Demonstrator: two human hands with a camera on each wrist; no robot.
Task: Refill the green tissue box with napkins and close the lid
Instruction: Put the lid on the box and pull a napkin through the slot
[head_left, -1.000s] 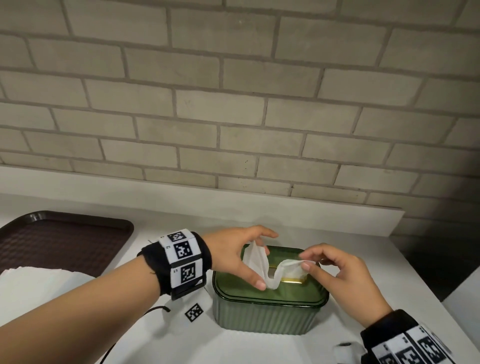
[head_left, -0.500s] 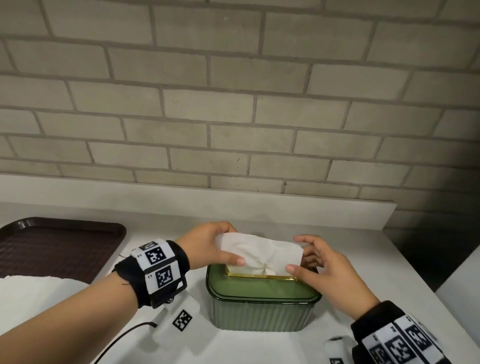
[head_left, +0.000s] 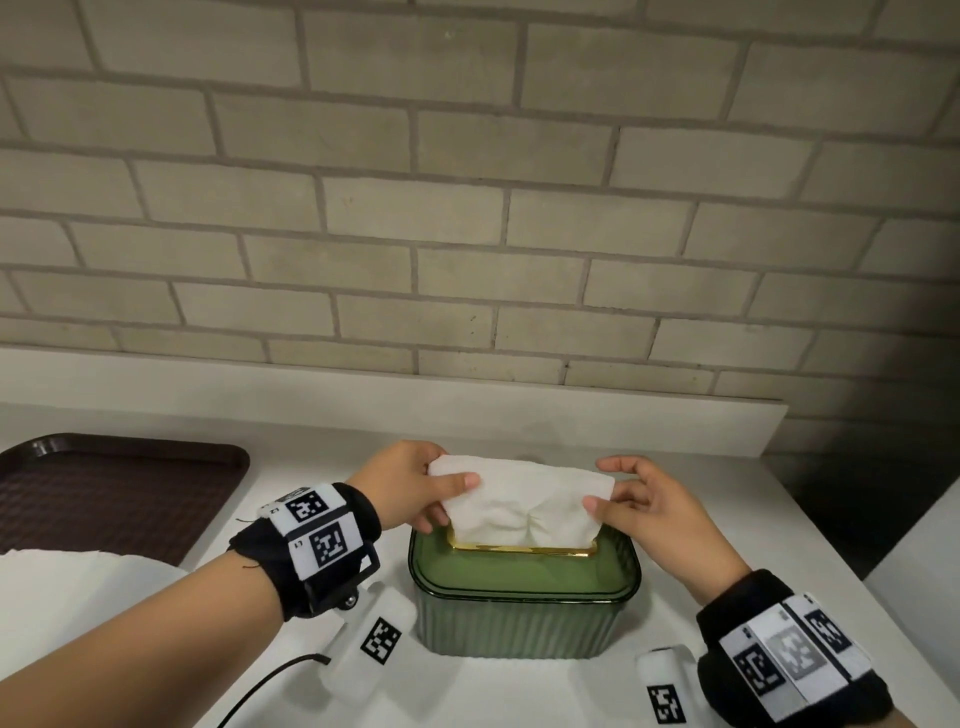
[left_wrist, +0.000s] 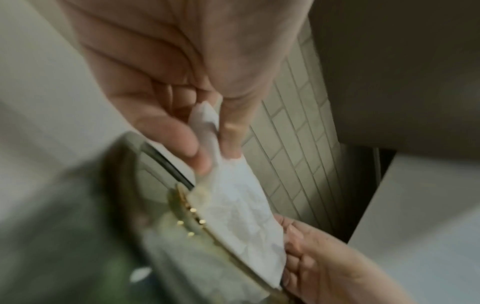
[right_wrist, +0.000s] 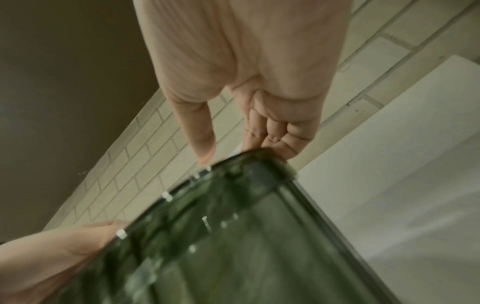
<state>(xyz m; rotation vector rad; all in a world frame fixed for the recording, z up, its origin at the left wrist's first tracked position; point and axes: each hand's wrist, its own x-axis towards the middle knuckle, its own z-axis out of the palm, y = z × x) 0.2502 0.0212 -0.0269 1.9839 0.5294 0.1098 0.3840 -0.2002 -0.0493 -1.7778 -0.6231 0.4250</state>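
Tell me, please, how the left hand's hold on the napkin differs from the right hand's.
The left hand lays its thumb flat across the napkin at the upper corner; the right hand pinches the opposite edge lower down with its fingertips. The left hand's fingers curl behind the sheet; the right hand's upper fingers stay raised. Both hold it above the green tissue box.

Likely a cafeteria or self-service dining area, judging by fittings.
White worktop (head_left: 675, 519) with raised white ledge (head_left: 363, 395) along the back.
Wall of pale grey-beige brick (head_left: 467, 208), plain, running the full width behind.
Dark brown textured serving tray (head_left: 104, 493) at the left of the worktop.
Stack of white napkins (head_left: 78, 587) just in front of the tray.
Green ribbed tissue box (head_left: 519, 618) with gold-rimmed slot, standing mid-worktop.
Dim unlit gap at the right end.
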